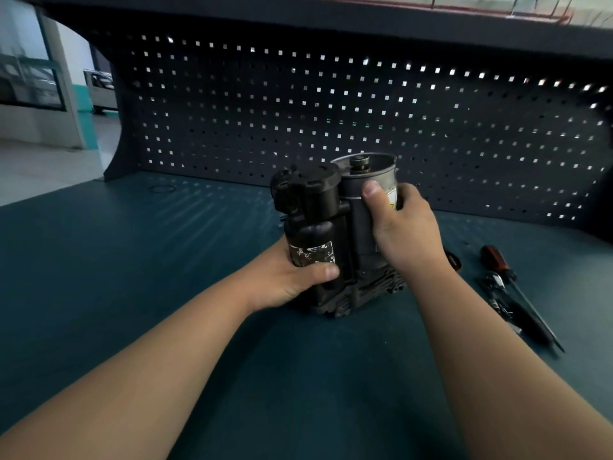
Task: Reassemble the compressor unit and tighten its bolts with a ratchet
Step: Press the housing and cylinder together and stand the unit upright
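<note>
**Item: compressor unit, partly assembled, held upright on counter**

Location: The compressor unit (345, 227) stands on its finned base (368, 292) near the middle of the teal counter (132, 260), in front of a perforated back panel (331, 111).

Make-up: A black plastic canister (315, 200) on the left, a bare metal motor can (356, 210) touching it on the right. The can's top is open, with a shaft end showing inside.

Hold: The left hand (288, 277) is wrapped round the canister low down, thumb across a worn label. The right hand (404, 237) is clamped on the metal can, thumb up its front.

Handling (judged): Probably heavy and rigid, weight low in the cast base. The smooth can may slip; the plastic cap and its fittings look the most breakable part. Best taken low by both bodies or by the base, never by the cap.

Near at hand: A screwdriver (497, 260) and a dark-handled tool (527, 323), perhaps the ratchet, lie at the right, just beside the unit.
</note>
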`<action>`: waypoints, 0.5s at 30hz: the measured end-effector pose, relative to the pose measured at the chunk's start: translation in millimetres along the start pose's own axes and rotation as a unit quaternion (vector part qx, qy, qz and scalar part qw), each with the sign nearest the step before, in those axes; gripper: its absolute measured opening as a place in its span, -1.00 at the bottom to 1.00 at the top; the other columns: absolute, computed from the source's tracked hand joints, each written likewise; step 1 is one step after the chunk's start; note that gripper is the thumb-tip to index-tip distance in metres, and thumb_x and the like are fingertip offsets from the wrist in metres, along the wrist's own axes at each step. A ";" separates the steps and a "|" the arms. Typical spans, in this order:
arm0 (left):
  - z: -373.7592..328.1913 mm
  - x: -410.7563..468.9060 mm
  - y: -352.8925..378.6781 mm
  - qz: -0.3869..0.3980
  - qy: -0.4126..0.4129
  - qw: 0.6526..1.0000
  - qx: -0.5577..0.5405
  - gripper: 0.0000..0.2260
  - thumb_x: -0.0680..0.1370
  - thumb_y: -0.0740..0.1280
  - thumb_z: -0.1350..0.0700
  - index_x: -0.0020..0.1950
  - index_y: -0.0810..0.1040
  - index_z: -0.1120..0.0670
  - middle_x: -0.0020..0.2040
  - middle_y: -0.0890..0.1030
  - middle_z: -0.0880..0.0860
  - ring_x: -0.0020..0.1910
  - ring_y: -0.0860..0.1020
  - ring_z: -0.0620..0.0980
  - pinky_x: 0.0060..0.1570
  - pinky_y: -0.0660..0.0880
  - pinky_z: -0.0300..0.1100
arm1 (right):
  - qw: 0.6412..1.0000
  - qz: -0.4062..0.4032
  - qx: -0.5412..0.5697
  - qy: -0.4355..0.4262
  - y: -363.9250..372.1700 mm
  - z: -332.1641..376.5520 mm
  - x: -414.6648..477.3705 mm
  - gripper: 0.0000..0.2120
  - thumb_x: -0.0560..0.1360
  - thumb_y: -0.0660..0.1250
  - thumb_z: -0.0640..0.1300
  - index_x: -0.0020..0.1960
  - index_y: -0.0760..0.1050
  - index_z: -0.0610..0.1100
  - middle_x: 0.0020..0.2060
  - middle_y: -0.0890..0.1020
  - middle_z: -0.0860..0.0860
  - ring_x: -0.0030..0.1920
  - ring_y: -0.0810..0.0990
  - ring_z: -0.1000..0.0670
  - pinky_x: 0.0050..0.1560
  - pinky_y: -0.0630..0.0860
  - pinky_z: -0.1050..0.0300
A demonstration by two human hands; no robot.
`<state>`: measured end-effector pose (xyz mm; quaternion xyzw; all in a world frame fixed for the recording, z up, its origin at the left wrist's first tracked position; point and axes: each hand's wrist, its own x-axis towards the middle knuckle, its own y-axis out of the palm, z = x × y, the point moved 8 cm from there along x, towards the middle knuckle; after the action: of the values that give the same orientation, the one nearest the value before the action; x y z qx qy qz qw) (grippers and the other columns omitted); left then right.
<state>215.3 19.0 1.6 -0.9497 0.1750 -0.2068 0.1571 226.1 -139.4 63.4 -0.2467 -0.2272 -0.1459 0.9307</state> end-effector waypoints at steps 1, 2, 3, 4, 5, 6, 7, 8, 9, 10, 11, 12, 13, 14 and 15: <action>-0.6 0.2 0.4 0.003 -0.003 1.000 0.007 -0.59 0.30 0.37 -0.20 0.11 0.42 -0.16 -0.06 0.55 -0.47 0.00 0.48 -0.49 -0.05 0.36 -0.56 | 1.000 0.004 -0.006 0.000 0.3 0.7 0.0 -0.34 0.26 0.10 0.48 0.06 0.45 -0.02 -0.07 0.57 0.10 -0.08 0.51 0.15 -0.24 0.33 0.22; -0.4 0.6 0.2 0.008 -0.007 1.000 0.008 -0.59 0.31 0.34 -0.22 0.11 0.42 -0.16 -0.05 0.55 -0.46 0.01 0.48 -0.49 -0.02 0.36 -0.55 | 1.000 0.008 -0.015 0.004 0.6 0.8 0.9 -0.32 0.26 0.10 0.48 0.07 0.46 -0.04 -0.06 0.57 0.07 -0.05 0.54 0.07 -0.17 0.39 0.14; 0.2 0.9 -0.5 0.013 -0.012 1.000 0.007 -0.59 0.31 0.32 -0.23 0.11 0.43 -0.15 -0.04 0.56 -0.44 0.02 0.47 -0.49 -0.01 0.36 -0.55 | 0.999 0.014 -0.028 0.011 1.2 1.8 1.1 -0.27 0.25 0.08 0.49 0.10 0.47 -0.06 -0.02 0.58 0.03 0.01 0.54 -0.01 -0.06 0.44 0.04; 0.4 0.9 -1.2 0.014 -0.016 1.000 0.006 -0.59 0.31 0.31 -0.24 0.11 0.43 -0.15 -0.04 0.58 -0.41 0.02 0.47 -0.50 -0.01 0.35 -0.55 | 0.999 0.019 -0.044 0.022 1.6 1.8 1.0 -0.21 0.24 0.06 0.51 0.15 0.46 -0.08 0.05 0.57 -0.01 0.08 0.53 -0.07 0.07 0.45 -0.06; 1.3 0.9 -1.6 0.015 -0.019 1.000 0.003 -0.59 0.31 0.32 -0.24 0.10 0.43 -0.15 -0.04 0.58 -0.39 0.01 0.47 -0.51 -0.02 0.35 -0.56 | 0.998 0.022 -0.057 0.033 1.0 1.6 -0.1 -0.16 0.23 0.05 0.52 0.20 0.44 -0.11 0.12 0.53 -0.05 0.14 0.50 -0.10 0.16 0.44 -0.10; 2.8 1.3 -1.6 0.014 -0.020 1.000 0.001 -0.61 0.32 0.34 -0.21 0.10 0.43 -0.15 -0.05 0.58 -0.41 0.00 0.47 -0.51 -0.04 0.35 -0.57 | 0.997 0.023 -0.067 0.044 -1.6 -0.3 -1.4 -0.12 0.25 0.04 0.53 0.24 0.41 -0.14 0.17 0.50 -0.08 0.17 0.48 -0.12 0.18 0.42 -0.08; 4.7 1.8 -1.4 0.010 -0.019 1.000 -0.003 -0.62 0.33 0.38 -0.16 0.10 0.43 -0.16 -0.06 0.58 -0.44 -0.01 0.48 -0.50 -0.06 0.36 -0.58 | 0.996 0.023 -0.065 0.056 -5.8 -3.3 -3.5 -0.11 0.28 0.04 0.53 0.25 0.37 -0.17 0.19 0.48 -0.09 0.14 0.48 -0.11 0.12 0.43 -0.02; 6.4 2.7 -1.7 0.003 -0.018 1.000 -0.008 -0.62 0.33 0.42 -0.12 0.10 0.44 -0.15 -0.08 0.58 -0.44 -0.02 0.50 -0.49 -0.07 0.37 -0.56 | 0.995 0.025 -0.055 0.077 -11.1 -9.2 -6.7 -0.14 0.32 0.04 0.54 0.23 0.34 -0.18 0.17 0.47 -0.09 0.07 0.49 -0.08 0.01 0.42 0.04; 8.5 3.7 -2.5 -0.007 -0.018 1.000 -0.014 -0.61 0.31 0.44 -0.09 0.10 0.46 -0.13 -0.09 0.59 -0.41 -0.04 0.52 -0.45 -0.07 0.39 -0.54 | 0.992 0.035 -0.046 0.110 -15.8 -17.6 -12.0 -0.19 0.35 0.06 0.53 0.21 0.30 -0.15 0.13 0.46 -0.06 0.00 0.47 -0.05 -0.07 0.38 0.07; 10.6 5.0 -3.5 -0.016 -0.017 1.000 -0.018 -0.61 0.30 0.45 -0.08 0.08 0.48 -0.11 -0.11 0.61 -0.37 -0.04 0.53 -0.42 -0.05 0.41 -0.50 | 0.986 0.054 -0.046 0.153 -19.2 -28.4 -19.1 -0.23 0.38 0.08 0.51 0.22 0.29 -0.13 0.09 0.44 -0.04 -0.03 0.45 -0.04 -0.10 0.35 0.07; 11.7 6.2 -4.1 -0.021 -0.015 0.999 -0.020 -0.59 0.27 0.46 -0.09 0.08 0.50 -0.08 -0.10 0.63 -0.32 -0.03 0.55 -0.37 -0.02 0.43 -0.44 | 0.977 0.081 -0.044 0.195 -21.2 -39.3 -27.9 -0.32 0.43 0.11 0.45 0.18 0.34 -0.13 0.03 0.45 -0.03 -0.08 0.43 -0.05 -0.13 0.33 0.06; 12.0 7.0 -4.3 -0.024 -0.013 0.999 -0.021 -0.55 0.25 0.46 -0.12 0.09 0.52 -0.06 -0.07 0.64 -0.25 0.00 0.56 -0.30 0.04 0.46 -0.36 | 0.966 0.112 -0.032 0.229 -21.7 -48.7 -37.3 -0.46 0.48 0.16 0.34 0.08 0.42 -0.14 -0.05 0.45 -0.04 -0.16 0.40 -0.05 -0.20 0.31 0.07; 11.9 7.4 -4.3 -0.024 -0.011 0.999 -0.025 -0.51 0.23 0.45 -0.15 0.10 0.53 -0.03 -0.03 0.64 -0.18 0.04 0.57 -0.23 0.11 0.48 -0.28 | 0.955 0.143 -0.009 0.260 -20.1 -56.3 -47.8 -0.63 0.53 0.19 0.20 -0.05 0.46 -0.13 -0.15 0.43 -0.04 -0.25 0.34 -0.03 -0.27 0.26 0.10; 11.4 7.2 -4.2 -0.024 -0.008 0.999 -0.030 -0.49 0.22 0.44 -0.16 0.11 0.54 0.00 0.00 0.64 -0.12 0.06 0.57 -0.17 0.15 0.48 -0.22 | 0.942 0.172 0.019 0.288 -17.6 -62.7 -58.1 -0.76 0.54 0.21 0.07 -0.14 0.45 -0.09 -0.22 0.37 -0.04 -0.31 0.26 -0.01 -0.31 0.20 0.11; 11.0 6.9 -4.6 -0.025 -0.005 0.999 -0.035 -0.47 0.22 0.44 -0.17 0.12 0.54 0.02 0.01 0.64 -0.08 0.07 0.58 -0.14 0.16 0.48 -0.19 | 0.927 0.199 0.049 0.314 -14.8 -66.6 -68.4 -0.83 0.54 0.21 -0.02 -0.19 0.41 -0.06 -0.26 0.34 -0.04 -0.34 0.22 0.00 -0.34 0.17 0.11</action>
<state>227.3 22.9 -3.9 -0.9598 0.1572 -0.1995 0.1199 185.4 -175.8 -16.2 -0.1827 0.1237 -0.0169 0.9752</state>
